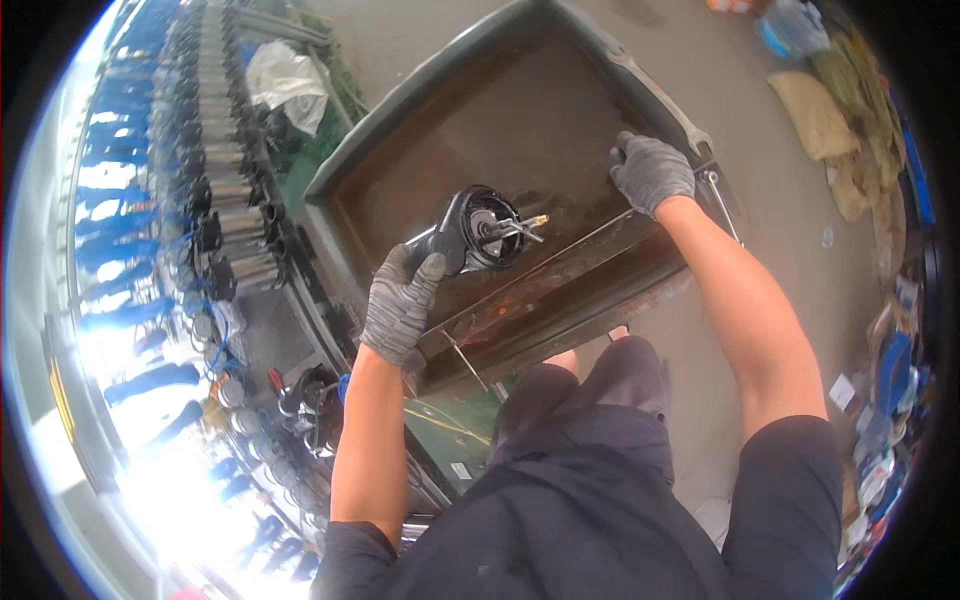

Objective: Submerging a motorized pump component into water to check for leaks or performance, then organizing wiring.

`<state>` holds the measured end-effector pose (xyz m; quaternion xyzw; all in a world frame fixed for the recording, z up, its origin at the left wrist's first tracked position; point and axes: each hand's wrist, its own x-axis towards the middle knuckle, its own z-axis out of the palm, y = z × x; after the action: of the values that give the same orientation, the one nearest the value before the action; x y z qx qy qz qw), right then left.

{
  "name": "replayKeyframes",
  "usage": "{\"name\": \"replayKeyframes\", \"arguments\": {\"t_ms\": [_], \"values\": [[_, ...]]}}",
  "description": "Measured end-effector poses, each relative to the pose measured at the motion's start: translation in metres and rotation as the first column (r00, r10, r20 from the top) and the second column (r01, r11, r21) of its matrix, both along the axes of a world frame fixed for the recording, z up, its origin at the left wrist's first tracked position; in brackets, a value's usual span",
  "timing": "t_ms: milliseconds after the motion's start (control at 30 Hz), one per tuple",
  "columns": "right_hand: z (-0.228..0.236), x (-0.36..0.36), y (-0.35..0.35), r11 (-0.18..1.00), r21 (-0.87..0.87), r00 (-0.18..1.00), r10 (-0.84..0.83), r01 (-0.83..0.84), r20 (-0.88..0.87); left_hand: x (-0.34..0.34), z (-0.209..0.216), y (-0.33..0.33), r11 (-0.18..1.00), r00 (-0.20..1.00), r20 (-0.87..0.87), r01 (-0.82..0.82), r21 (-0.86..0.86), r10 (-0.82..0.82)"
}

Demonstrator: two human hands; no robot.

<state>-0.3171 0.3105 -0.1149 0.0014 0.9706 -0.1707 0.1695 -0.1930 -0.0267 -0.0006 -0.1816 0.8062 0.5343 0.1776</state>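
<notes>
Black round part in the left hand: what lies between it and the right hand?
In the head view, metal prongs on the black part, then bare brown basin surface.

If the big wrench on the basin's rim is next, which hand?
Right, probably: the right hand is near the big wrench, no tool visible in its grip; the left hand is farther off, holding the black part.

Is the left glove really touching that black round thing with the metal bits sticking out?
Touching. In the head view, the gloved left hand grips the black round thing at its lower-left end, with no gap showing.
</notes>
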Motion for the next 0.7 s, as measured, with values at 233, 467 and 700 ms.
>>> {"name": "replayKeyframes", "arguments": {"t_ms": [233,467,700], "values": [[0.008,0.003,0.004,1.000,0.028,1.000,0.011,-0.010,-0.017,0.045,0.095,0.025,0.990,0.989,-0.109,-0.112,-0.081,0.103],[0.010,0.003,-0.003,0.997,0.059,0.998,0.048,-0.046,-0.029,0.106,0.067,0.034,0.985,0.987,-0.111,-0.126,-0.119,0.113],[0.003,0.002,0.001,0.993,0.070,0.995,0.097,-0.094,-0.038,0.136,0.010,0.077,0.958,0.986,-0.084,-0.163,-0.238,0.147]]}}
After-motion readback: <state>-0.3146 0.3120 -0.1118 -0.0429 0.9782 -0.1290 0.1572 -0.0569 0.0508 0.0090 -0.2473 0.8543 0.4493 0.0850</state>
